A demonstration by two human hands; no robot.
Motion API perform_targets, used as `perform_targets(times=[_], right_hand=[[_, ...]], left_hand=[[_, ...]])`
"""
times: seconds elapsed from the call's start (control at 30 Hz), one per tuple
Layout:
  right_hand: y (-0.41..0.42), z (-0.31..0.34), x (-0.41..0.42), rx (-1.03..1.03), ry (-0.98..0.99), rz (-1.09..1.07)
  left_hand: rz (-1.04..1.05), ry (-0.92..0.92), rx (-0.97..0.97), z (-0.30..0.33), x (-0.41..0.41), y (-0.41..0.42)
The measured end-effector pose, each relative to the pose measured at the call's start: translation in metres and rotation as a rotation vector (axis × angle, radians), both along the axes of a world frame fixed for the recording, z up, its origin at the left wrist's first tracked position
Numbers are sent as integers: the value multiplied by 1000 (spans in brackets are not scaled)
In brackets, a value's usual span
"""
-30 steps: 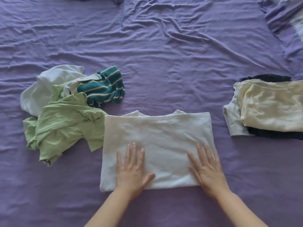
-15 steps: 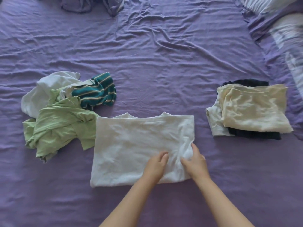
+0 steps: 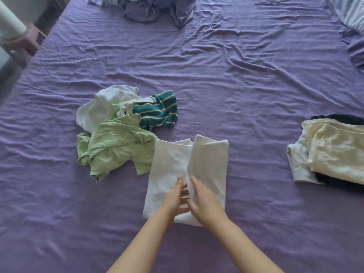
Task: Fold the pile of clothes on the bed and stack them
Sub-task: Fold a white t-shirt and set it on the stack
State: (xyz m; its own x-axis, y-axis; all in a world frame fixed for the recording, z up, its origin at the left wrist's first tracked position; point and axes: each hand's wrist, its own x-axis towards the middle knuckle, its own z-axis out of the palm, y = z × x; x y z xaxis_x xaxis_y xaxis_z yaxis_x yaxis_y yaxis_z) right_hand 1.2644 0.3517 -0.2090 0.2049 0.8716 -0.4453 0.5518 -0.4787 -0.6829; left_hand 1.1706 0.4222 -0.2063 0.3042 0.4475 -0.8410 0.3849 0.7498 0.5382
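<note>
A white shirt (image 3: 169, 170) lies on the purple bed sheet (image 3: 236, 85) in front of me, its right part folded over to the left as a flap (image 3: 208, 164). Both hands meet at the flap's inner edge near the shirt's lower end. My left hand (image 3: 176, 196) holds that edge from the left and my right hand (image 3: 204, 200) pinches it from the right. To the left sits the unfolded pile: a green garment (image 3: 116, 146), a white one (image 3: 102, 107) and a teal striped one (image 3: 157, 111). At the right edge lies the folded stack (image 3: 334, 154), cream on top of dark and pale pieces.
Crumpled purple bedding (image 3: 155, 8) lies at the far end of the bed, and a striped pillow (image 3: 350, 10) sits in the far right corner. The bed's left edge borders a floor with a small stool (image 3: 21, 42). Bare sheet stretches between shirt and stack.
Both hands left the flat shirt, took hold of its right edge and carried it leftward, laying the right part over the middle. The view also shifted, so the bed's far end shows.
</note>
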Motion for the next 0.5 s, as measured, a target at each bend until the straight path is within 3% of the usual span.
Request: perform_targets(times=[0.1, 0.2, 0.3, 0.4, 0.5], right_hand=[[15, -15, -4, -46, 9, 161], [32, -21, 22, 96, -250, 233], [58, -16, 43, 250, -514, 480], [88, -11, 50, 114, -736, 860], [116, -14, 55, 17, -900, 1015]], left_hand=[[-14, 64, -32, -3, -18, 3], [-108, 134, 119, -24, -27, 2], [-227, 207, 279, -32, -24, -3], [-427, 326, 446, -35, -22, -12], [-495, 329, 542, -38, -23, -21]])
